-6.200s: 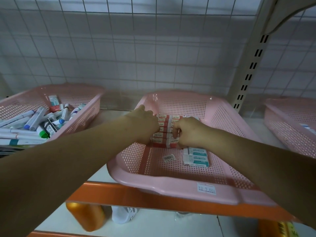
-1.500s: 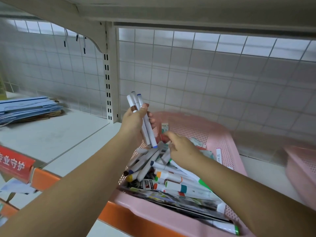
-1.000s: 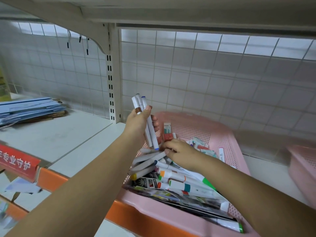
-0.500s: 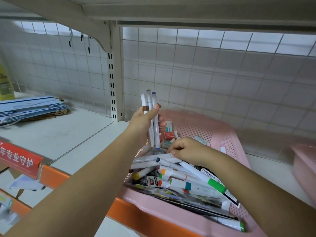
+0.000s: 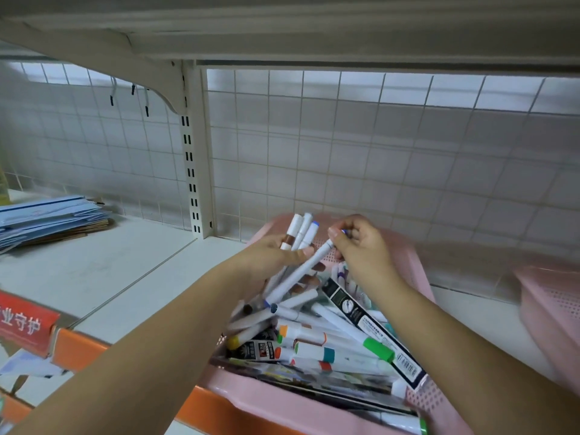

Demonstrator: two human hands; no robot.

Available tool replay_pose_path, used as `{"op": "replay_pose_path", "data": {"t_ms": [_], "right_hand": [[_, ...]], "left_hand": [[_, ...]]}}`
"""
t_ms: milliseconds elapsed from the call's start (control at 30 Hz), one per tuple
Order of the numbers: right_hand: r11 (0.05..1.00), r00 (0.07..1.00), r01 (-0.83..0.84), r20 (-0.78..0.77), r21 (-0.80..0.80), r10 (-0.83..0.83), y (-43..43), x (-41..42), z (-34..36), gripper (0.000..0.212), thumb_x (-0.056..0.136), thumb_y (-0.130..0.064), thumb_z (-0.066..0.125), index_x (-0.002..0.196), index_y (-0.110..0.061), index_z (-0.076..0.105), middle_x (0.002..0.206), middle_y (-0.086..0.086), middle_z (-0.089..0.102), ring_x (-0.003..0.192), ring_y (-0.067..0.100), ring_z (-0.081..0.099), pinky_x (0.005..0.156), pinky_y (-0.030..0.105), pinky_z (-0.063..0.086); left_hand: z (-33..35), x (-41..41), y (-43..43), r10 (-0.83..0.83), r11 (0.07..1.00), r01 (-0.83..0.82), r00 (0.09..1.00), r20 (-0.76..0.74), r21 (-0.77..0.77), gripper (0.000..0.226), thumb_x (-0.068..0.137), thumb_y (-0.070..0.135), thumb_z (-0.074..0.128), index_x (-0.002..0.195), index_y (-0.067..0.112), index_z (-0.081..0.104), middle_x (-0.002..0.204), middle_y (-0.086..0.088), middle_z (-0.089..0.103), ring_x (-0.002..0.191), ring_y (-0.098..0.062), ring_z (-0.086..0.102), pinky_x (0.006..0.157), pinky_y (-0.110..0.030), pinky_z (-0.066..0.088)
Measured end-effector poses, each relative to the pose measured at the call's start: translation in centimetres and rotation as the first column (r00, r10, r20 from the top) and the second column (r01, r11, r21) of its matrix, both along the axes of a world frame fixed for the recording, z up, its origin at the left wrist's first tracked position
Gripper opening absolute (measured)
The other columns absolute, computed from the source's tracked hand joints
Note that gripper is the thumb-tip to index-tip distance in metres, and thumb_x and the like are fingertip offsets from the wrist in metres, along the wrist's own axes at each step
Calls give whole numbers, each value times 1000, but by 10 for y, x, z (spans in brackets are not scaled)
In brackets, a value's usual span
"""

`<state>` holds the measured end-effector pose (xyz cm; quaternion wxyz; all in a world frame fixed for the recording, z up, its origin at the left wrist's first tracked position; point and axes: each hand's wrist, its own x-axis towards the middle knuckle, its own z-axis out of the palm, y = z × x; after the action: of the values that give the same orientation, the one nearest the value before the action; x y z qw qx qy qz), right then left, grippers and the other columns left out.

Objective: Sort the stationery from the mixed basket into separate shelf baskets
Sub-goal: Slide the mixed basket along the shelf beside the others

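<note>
The right hand (image 5: pixel 361 246), lately down in the mixed basket (image 5: pixel 270 405), now pinches one marker (image 5: pixel 298 274) lifted clear — a likely fourth for the bundle (image 5: pixel 299 229) (three so far) gripped by the left hand (image 5: pixel 266 259).

The right hand (image 5: pixel 357 246) has been raised from the pile (image 5: pixel 314 339); a further white marker (image 5: pixel 298 273) is now pinched and brought against the bunch (image 5: pixel 296 229) in the left hand (image 5: pixel 270 262).

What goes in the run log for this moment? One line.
left hand: holds marker bundle; right hand: pinches single marker; location: over mixed basket
</note>
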<state>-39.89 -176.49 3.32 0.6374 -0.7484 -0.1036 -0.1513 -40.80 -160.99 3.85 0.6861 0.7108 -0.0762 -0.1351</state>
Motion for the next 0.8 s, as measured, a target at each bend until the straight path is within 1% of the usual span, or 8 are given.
{"op": "replay_pose_path", "data": {"t_ms": [167, 267, 333, 400, 467, 533, 733, 800], "right_hand": [[997, 988, 77, 133, -7, -75, 0, 3, -2, 26, 86, -7, 63, 79, -28, 47, 72, -1, 57, 68, 19, 55, 62, 34, 45], [991, 978, 118, 181, -57, -106, 1, 0, -2, 17, 89, -16, 59, 91, -29, 48, 78, 1, 60, 74, 21, 57, 67, 35, 46], [960, 966, 205, 199, -190, -167, -1, 0, -2, 16, 95, -20, 50, 111, -18, 51, 91, 5, 62, 84, 23, 58, 70, 31, 44], [827, 957, 282, 205, -486, -206, -5, 0, -3, 31, 95, -12, 45, 125, -8, 49, 112, 11, 60, 102, 26, 55, 78, 29, 42], [565, 966, 257, 188, -784, -178, -6, -2, -3, 42, 89, -5, 46, 131, -8, 46, 130, 9, 50, 119, 27, 45, 93, 30, 37], [376, 971, 233, 195, -897, -137, -2, -8, 1, 45, 86, -4, 46, 131, -10, 45, 133, 6, 45, 123, 24, 39, 97, 31, 33], [257, 958, 286, 276, -923, -76, -12, -35, 33, 46, 87, -11, 47, 132, -13, 44, 138, 4, 41, 128, 23, 35, 101, 31, 30], [225, 950, 313, 305, -923, -72, -29, -44, 41, 44, 86, -12, 46, 130, -13, 46, 135, 5, 43, 126, 24, 37, 102, 32, 31]], "left_hand": [[1, -1, -1, -183, 982, 182, 983, -5, -40, 27, 78, 9, 62, 104, 4, 61, 92, -11, 73, 79, -22, 69, 81, -38, 56], [2, 0, -1, -156, 985, 159, 987, 37, -70, 28, 74, 2, 63, 101, 11, 60, 92, -12, 72, 85, -27, 69, 82, -41, 55], [5, 0, -1, -96, 986, 102, 994, 56, -133, 32, 76, 0, 62, 107, 8, 57, 85, -10, 73, 78, -23, 70, 73, -36, 58], [10, -1, 0, -25, 970, 31, 999, 29, -240, 36, 81, -2, 58, 117, 0, 54, 83, -8, 73, 71, -18, 71, 63, -29, 59], [11, -2, 1, 26, 958, -21, 1000, 14, -286, 37, 85, -2, 55, 122, -5, 52, 85, -7, 73, 69, -16, 71, 56, -24, 56], [12, -5, 1, 61, 957, -55, 998, 13, -286, 37, 86, -1, 55, 123, -6, 53, 87, -7, 73, 69, -15, 71, 54, -23, 54], [29, -20, -7, 94, 973, -83, 995, 43, -213, 25, 89, 0, 52, 114, -1, 56, 73, -4, 73, 62, -11, 70, 54, -21, 55], [39, -26, -15, 83, 982, -70, 994, 71, -178, 27, 90, 1, 52, 116, -3, 57, 87, -10, 72, 66, -11, 70, 56, -20, 56]]}}
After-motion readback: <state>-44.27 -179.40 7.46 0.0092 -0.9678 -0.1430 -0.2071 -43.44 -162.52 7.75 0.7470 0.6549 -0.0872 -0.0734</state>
